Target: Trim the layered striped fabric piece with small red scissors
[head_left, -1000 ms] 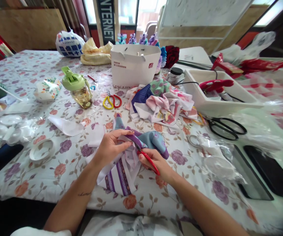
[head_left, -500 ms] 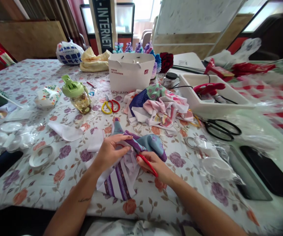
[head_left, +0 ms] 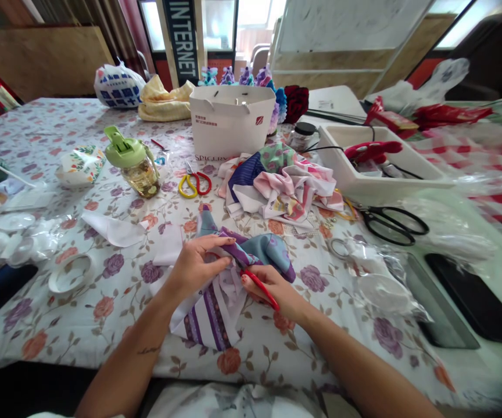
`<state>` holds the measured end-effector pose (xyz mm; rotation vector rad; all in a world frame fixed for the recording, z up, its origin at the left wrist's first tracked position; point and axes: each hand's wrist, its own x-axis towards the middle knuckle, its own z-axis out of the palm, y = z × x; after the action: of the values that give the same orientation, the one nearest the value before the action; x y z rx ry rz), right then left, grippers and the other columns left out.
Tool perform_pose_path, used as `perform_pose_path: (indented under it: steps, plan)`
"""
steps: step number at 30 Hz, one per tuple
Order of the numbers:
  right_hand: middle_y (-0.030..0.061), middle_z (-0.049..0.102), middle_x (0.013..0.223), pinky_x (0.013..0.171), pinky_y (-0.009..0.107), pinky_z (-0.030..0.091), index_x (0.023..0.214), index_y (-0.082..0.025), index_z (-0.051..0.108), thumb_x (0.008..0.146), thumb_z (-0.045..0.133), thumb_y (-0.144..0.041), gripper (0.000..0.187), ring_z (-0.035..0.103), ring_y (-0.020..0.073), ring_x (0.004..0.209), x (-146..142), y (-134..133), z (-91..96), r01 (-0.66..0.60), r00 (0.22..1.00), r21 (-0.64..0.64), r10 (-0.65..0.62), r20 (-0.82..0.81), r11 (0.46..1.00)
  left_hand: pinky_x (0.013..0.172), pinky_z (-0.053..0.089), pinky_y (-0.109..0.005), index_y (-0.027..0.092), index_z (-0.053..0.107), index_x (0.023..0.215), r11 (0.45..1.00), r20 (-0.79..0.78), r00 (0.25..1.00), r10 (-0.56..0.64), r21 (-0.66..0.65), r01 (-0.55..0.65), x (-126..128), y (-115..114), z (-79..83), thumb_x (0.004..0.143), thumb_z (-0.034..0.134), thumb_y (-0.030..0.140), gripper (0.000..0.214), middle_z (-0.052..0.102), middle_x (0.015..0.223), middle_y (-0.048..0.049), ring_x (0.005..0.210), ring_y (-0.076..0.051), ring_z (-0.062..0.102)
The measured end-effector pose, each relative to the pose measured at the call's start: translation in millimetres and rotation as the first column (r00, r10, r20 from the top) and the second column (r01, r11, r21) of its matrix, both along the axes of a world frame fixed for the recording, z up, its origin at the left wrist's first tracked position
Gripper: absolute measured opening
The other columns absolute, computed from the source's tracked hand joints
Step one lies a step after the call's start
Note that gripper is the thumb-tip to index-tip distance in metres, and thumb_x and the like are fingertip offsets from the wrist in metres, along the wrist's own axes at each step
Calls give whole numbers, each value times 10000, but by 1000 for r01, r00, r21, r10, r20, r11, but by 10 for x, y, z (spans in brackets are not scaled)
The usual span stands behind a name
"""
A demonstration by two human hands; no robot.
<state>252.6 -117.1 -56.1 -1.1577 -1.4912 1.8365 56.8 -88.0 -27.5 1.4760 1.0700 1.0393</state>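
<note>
My left hand [head_left: 201,261] is closed on the edge of a blue and purple cloth [head_left: 269,252], thumb below and fingers on top. In my right hand [head_left: 268,290] is a pair of red-handled scissors [head_left: 260,287], one handle showing along my fingers. Their blades point up and left against the cloth's underside, mostly hidden by the fabric. A white cloth with purple stripes [head_left: 207,320] lies beneath both hands on the flowered tablecloth. White scraps [head_left: 168,247] rest left of my left hand.
Ahead lie yellow-and-red-handled scissors [head_left: 194,183] and a heap of cloth pieces [head_left: 283,183]. A green-lidded bottle [head_left: 132,162] stands left of a white paper bag [head_left: 233,122]. To the right are black scissors [head_left: 394,225], a white bin [head_left: 386,181] and a tape roll [head_left: 72,274] sits left.
The view has tilted slightly, so the table appears a little higher. Both hands, the scissors and the cloth hold nearly the same positions.
</note>
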Motion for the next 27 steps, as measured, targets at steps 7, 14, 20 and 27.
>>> perform_pose_path:
  steps: [7,14,20,27]
  plan:
    - [-82,316,499,428,242,167,609,-207,404,795,637,-652,535,228,77,451,6,-4,12,-6,1000,-10,6,28,1000,719,593,-298,207,790,982,1000,3,1000,8,-22,-8,5,-3,12,698,741,131,298,737,1003,-84,832,-211,691]
    - [-88,285,500,432,247,147,602,-212,383,794,637,-652,543,207,75,448,2,-5,33,-10,999,-13,10,44,1000,720,595,-301,210,796,983,999,-1,1000,7,-36,-7,-6,-7,23,694,743,122,306,738,1004,-90,828,-217,696]
    - [-84,283,491,430,255,145,592,-214,377,785,624,-682,563,213,80,444,12,-15,-17,-4,999,-3,5,50,1000,724,595,-303,208,796,985,999,9,1000,10,-38,-10,-11,-3,20,687,753,129,311,735,1009,-89,822,-215,693]
    - [-81,285,487,426,259,149,588,-211,385,805,608,-674,558,213,81,439,14,-27,-24,-1,999,3,0,52,1000,720,591,-306,185,794,975,999,10,1000,12,-38,-12,0,-8,48,686,741,113,302,742,998,-94,825,-222,701]
